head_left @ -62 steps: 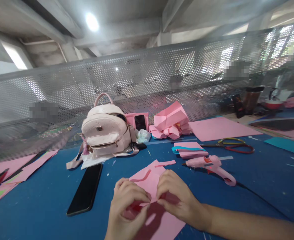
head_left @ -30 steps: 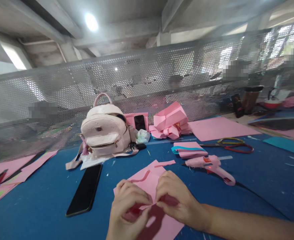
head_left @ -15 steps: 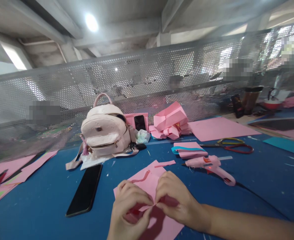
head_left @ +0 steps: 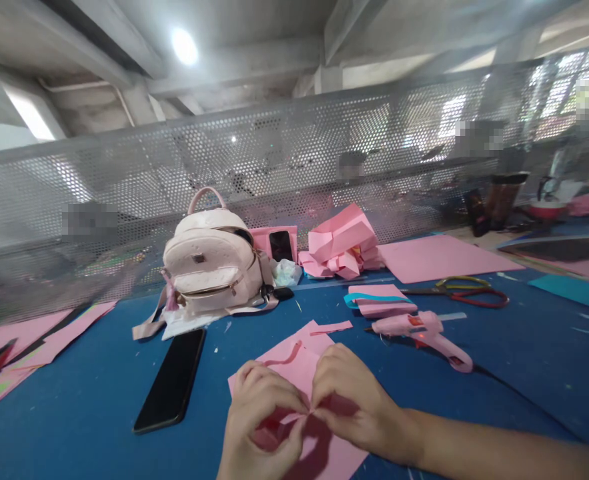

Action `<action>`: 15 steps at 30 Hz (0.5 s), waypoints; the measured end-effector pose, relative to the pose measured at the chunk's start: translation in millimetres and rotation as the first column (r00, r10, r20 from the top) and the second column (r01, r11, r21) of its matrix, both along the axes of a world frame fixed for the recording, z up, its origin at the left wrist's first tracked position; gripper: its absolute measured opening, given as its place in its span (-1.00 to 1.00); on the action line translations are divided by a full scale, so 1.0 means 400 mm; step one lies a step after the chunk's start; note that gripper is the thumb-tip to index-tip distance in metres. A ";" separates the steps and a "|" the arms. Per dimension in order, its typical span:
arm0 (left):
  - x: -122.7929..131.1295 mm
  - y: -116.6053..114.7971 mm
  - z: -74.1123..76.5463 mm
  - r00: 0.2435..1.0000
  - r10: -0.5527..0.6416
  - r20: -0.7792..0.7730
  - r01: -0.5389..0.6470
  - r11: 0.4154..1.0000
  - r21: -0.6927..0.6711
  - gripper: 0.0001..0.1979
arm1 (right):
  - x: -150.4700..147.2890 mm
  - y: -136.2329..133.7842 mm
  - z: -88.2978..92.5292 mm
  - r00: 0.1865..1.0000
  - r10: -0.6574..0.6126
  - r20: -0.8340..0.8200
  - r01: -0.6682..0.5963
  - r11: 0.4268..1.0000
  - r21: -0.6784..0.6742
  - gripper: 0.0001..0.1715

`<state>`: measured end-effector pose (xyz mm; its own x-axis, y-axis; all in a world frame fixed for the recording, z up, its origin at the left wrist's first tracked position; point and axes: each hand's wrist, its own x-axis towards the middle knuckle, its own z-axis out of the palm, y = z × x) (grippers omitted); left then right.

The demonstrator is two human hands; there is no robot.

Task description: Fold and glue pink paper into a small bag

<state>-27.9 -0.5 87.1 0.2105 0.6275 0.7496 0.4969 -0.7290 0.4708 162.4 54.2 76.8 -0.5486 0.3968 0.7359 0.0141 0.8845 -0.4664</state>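
My left hand (head_left: 258,427) and my right hand (head_left: 350,400) meet at the bottom centre, fingers pinched together on a small piece of pink paper (head_left: 291,419) between them. Both hands hover just above a larger pink paper sheet (head_left: 294,363) lying on the blue table (head_left: 89,400). A loose pink paper strip (head_left: 330,327) rests just beyond the sheet. The pink glue gun (head_left: 421,331) lies to the right of my right hand, its cord running off to the right.
A black phone (head_left: 171,379) lies left of my hands. Behind stand a pale pink backpack (head_left: 211,263), crumpled pink paper (head_left: 341,243), a flat pink sheet (head_left: 441,257), scissors (head_left: 467,290) and a folded pink stack (head_left: 380,299). A perforated metal screen (head_left: 124,180) borders the table.
My fingertips have drawn closer together on the small pink piece and my hands have sunk slightly. Everything else on the table is where it was.
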 end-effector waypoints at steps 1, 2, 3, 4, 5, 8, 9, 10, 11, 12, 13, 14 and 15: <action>-0.001 0.000 -0.001 1.000 -0.001 -0.018 0.001 1.000 0.004 -0.79 | 0.000 0.000 0.000 1.000 0.000 0.002 0.000 1.000 0.003 -0.67; -0.002 0.000 -0.001 0.999 -0.003 -0.044 0.004 1.000 0.008 -0.78 | 0.000 0.000 0.000 1.000 0.000 0.006 0.000 1.000 0.004 -0.66; -0.004 0.000 0.000 0.997 -0.007 -0.072 0.008 1.000 0.010 -0.76 | 0.000 0.000 0.000 1.000 0.000 0.009 0.000 1.000 0.003 -0.66; -0.006 0.001 0.002 0.995 -0.010 -0.096 0.011 1.000 0.011 -0.75 | 0.000 0.001 -0.001 1.000 0.001 0.011 -0.001 1.000 0.003 -0.66; -0.008 0.001 0.004 0.994 -0.011 -0.113 0.013 1.000 0.012 -0.74 | 0.000 0.002 -0.001 1.000 0.002 0.013 -0.003 1.000 0.002 -0.66; -0.011 0.002 0.010 0.992 -0.009 -0.124 0.012 1.000 0.019 -0.74 | 0.001 0.003 -0.004 1.000 0.010 0.017 -0.010 1.000 0.000 -0.66; -0.011 0.002 0.011 0.992 -0.008 -0.123 0.011 1.000 0.020 -0.75 | 0.001 0.003 -0.004 1.000 0.013 0.017 -0.013 1.000 0.000 -0.66; -0.011 0.001 0.012 0.993 -0.007 -0.122 0.010 1.000 0.019 -0.76 | 0.001 0.003 -0.005 1.000 0.015 0.019 -0.015 1.000 -0.001 -0.66; -0.010 0.001 0.011 0.992 -0.008 -0.123 0.010 1.000 0.018 -0.76 | 0.002 0.003 -0.005 1.000 0.014 0.018 -0.014 1.000 0.000 -0.67; -0.009 0.000 0.011 0.992 -0.009 -0.125 0.011 1.000 0.016 -0.77 | 0.002 0.002 -0.005 1.000 0.012 0.016 -0.012 1.000 0.004 -0.67; -0.007 0.000 0.010 0.993 -0.008 -0.121 0.010 1.000 0.016 -0.77 | 0.002 0.002 -0.004 1.000 0.010 0.016 -0.010 1.000 0.008 -0.67; -0.005 -0.001 0.008 0.994 -0.006 -0.112 0.008 1.000 0.017 -0.78 | 0.002 0.002 -0.004 1.000 0.008 0.016 -0.008 1.000 0.013 -0.68; -0.003 -0.001 0.006 0.995 -0.002 -0.097 0.003 1.000 0.017 -0.79 | 0.002 0.001 -0.002 1.000 0.007 0.015 -0.007 1.000 0.018 -0.68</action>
